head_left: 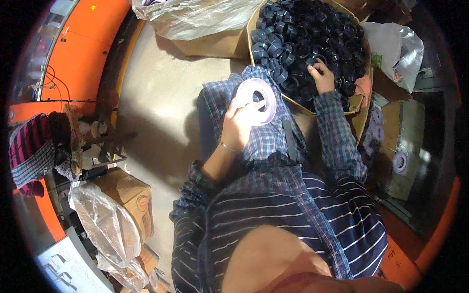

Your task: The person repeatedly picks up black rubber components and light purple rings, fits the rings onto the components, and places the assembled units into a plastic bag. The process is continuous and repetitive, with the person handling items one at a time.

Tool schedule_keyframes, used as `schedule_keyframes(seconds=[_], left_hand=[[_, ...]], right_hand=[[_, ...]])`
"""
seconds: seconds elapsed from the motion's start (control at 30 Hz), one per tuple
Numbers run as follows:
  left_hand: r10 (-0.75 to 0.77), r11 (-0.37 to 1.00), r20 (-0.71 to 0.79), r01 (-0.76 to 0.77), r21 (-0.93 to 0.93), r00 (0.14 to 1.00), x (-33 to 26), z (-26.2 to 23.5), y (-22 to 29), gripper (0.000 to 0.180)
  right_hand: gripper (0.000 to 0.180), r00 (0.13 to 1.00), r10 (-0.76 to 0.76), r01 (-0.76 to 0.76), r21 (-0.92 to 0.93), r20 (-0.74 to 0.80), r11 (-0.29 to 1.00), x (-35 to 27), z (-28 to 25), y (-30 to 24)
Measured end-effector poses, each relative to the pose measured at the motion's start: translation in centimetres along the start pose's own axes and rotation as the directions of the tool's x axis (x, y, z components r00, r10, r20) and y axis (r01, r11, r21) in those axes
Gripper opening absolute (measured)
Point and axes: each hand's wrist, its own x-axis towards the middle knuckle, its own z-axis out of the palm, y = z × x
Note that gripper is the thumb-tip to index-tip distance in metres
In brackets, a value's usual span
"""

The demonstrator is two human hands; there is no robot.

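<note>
I'm at the pick-up step: my right hand [322,75] closes its fingers on a black ring [312,62] in the box [254,27], upper centre. My left hand [240,122] grips the tape roll [256,100]. Next, I judge, lift it clear.

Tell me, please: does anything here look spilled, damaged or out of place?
Nothing looks spilled or broken. The black rings all lie inside the cardboard box, where the right hand reaches in. The left hand holds a white tape roll. Only the box wall near the right sleeve looks bent and torn.
</note>
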Motion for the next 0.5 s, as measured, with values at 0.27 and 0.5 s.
schedule_keyframes(seconds=[0.27, 0.5], left_hand=[[0.082, 0.996, 0.092, -0.084, 0.02, 0.992, 0.8, 1.9, 1.9, 0.031], [0.43, 0.588, 0.297, -0.514, 0.624, 0.853, -0.1, 2.7, 1.5, 0.047]], right_hand=[[0.067, 0.746, -0.512, 0.517, 0.113, 0.425, 0.848, -10.1, -1.1, -13.8], [0.044, 0.8, 0.17, -0.54, 0.566, 0.576, 0.622, -11.2, 1.2, -12.6]])
